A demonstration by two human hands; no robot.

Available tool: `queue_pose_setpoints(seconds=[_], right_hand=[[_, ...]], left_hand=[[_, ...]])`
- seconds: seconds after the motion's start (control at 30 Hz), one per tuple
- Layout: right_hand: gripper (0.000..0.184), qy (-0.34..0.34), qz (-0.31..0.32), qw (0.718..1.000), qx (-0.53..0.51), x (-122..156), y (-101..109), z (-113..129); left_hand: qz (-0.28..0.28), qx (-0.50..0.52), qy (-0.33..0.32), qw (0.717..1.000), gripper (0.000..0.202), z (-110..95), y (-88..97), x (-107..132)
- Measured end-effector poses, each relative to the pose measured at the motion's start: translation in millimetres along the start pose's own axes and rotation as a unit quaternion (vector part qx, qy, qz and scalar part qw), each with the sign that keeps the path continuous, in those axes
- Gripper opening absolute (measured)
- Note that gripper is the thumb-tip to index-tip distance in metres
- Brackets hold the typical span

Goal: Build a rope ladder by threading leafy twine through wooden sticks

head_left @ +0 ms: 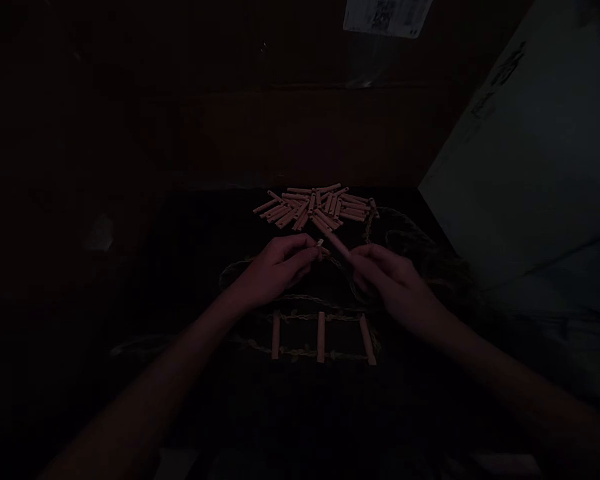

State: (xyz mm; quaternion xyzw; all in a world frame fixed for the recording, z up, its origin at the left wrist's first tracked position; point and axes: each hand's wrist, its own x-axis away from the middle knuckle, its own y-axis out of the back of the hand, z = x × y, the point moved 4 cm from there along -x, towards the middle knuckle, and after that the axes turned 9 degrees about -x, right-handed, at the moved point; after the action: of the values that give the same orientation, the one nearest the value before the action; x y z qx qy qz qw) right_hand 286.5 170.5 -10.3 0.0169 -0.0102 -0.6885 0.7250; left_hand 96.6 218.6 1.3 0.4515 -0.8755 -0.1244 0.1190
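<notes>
Head view: grips one stick (336, 241) in the curled right hand (387, 270) at frame centre; in the nearly closed left hand (286, 260), pinches perhaps a pale cord end (320, 243), though too dark to be sure. Seems to ready the stick for threading, above three tied sticks (321, 337) at lower centre, below the loose pile (300, 207). Likely calls for aligning the stick's end with the cord.
</notes>
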Motion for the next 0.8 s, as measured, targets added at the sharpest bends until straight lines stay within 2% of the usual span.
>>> queue_pose_setpoints(seconds=[0.27, 0.63, 0.8], right_hand=[[0.030, -0.011, 0.047, 0.999, 0.025, 3.8, -4.5, 0.1], [0.031, -0.026, 0.062, 0.997, 0.030, 4.5, -4.7, 0.7], [0.031, -0.022, 0.074, 0.996, 0.034, 3.7, -5.4, -0.8]], left_hand=[[0.004, -0.012, -0.002, 1.000, 0.032, 3.0, -0.3, -0.8], [-0.001, -0.040, 0.006, 0.999, 0.029, -1.5, 1.0, 0.3], [-0.010, -0.011, 0.024, 1.000, 0.030, 0.8, 0.2, 0.3]])
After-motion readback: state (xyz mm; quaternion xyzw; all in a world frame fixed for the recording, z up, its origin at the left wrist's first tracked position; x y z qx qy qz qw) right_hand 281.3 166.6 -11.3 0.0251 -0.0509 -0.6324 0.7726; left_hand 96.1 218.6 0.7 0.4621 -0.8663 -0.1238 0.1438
